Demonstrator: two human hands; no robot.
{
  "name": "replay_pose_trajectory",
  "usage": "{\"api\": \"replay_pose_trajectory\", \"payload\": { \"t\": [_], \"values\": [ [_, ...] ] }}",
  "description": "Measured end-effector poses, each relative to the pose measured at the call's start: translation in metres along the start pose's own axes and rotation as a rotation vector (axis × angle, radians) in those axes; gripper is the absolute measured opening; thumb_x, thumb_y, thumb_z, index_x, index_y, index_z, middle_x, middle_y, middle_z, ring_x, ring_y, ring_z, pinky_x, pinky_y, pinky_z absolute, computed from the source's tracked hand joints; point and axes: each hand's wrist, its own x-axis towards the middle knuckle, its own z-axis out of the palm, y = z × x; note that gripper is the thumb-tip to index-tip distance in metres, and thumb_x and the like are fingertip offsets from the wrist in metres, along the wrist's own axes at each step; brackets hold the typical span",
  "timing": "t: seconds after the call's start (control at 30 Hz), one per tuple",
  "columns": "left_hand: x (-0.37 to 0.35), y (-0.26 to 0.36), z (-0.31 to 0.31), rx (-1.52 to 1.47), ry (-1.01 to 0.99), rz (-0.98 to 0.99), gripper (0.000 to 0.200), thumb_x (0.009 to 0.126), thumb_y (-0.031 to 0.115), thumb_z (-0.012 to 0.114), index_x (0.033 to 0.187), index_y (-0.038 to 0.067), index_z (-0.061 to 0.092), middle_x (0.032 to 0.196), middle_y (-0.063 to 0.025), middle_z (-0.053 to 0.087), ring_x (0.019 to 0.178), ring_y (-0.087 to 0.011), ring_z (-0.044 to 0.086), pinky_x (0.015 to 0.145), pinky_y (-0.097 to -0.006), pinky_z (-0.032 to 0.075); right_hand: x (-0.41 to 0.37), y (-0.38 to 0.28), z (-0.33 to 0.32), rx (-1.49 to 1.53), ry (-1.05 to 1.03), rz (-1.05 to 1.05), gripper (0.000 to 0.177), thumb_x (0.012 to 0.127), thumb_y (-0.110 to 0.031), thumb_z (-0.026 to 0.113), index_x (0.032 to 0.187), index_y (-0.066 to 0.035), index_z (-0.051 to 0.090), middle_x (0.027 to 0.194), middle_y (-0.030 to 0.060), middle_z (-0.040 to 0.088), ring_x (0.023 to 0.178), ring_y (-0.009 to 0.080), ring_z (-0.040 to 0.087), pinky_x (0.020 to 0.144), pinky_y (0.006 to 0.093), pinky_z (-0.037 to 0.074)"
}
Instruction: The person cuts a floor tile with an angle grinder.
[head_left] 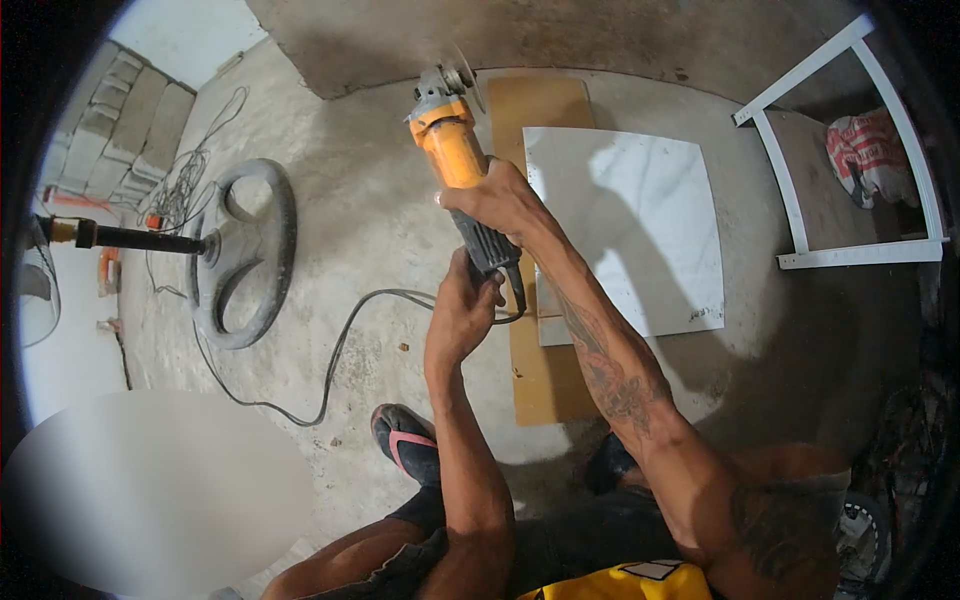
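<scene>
An orange and black angle grinder (pixel 450 150) is held up in front of me, its grey head and disc pointing away toward the wall. My right hand (pixel 490 205) is wrapped round the middle of its body. Lower down, my left hand (pixel 463 305) grips the black rear end near the power cord (pixel 345 340), which loops off to the left. Below and to the right of the grinder lies a white marbled tile (pixel 635 230) on a tan board (pixel 555 385). Neither hand touches the tile.
A round fan base (pixel 282 235) with a black pole lies at left, near tangled cable (pixel 190 180). Concrete blocks (pixel 125 125) are stacked behind it. At right stand a white metal frame (pixel 785 190) and a red-and-white sack (pixel 870 150). My sandalled foot (pixel 408 445) is on the floor.
</scene>
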Motion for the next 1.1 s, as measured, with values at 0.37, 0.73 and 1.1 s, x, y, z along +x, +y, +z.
{"api": "replay_pose_trajectory", "payload": {
  "t": [0.37,0.73,1.1],
  "values": [
    [-0.003,-0.012,-0.004,0.031,0.047,0.089,0.042,0.089,0.005,0.062,0.127,-0.001,0.044,0.089,-0.0103,0.062,0.076,-0.0143,0.06,0.066,-0.0305,0.051,0.002,0.015,0.006,0.072,-0.036,-0.101,0.025,0.073,-0.027,0.077,0.075,-0.007,0.062,0.066,-0.0014,0.056,0.056,0.0092,0.05,0.049,0.0289,0.039],
    [-0.002,-0.011,0.006,-0.386,0.424,0.113,0.051,0.073,0.026,0.079,0.108,-0.004,0.06,0.074,-0.0139,0.064,0.07,-0.0188,0.064,0.064,-0.0335,0.05,0.045,0.028,-0.013,0.313,-0.134,0.072,0.04,0.086,-0.024,0.071,0.114,0.003,0.062,0.099,0.0102,0.066,0.088,0.0184,0.065,0.08,0.0303,0.053],
    [-0.021,0.008,-0.015,-0.475,0.437,0.123,0.047,0.072,0.027,0.08,0.105,-0.002,0.062,0.064,-0.0023,0.055,0.055,-0.0103,0.052,0.05,-0.0269,0.041,0.026,-0.008,0.015,0.305,-0.236,-0.008,0.033,0.087,-0.021,0.069,0.108,0.004,0.062,0.094,0.0083,0.066,0.086,0.016,0.064,0.074,0.0276,0.052]
  ]
}}
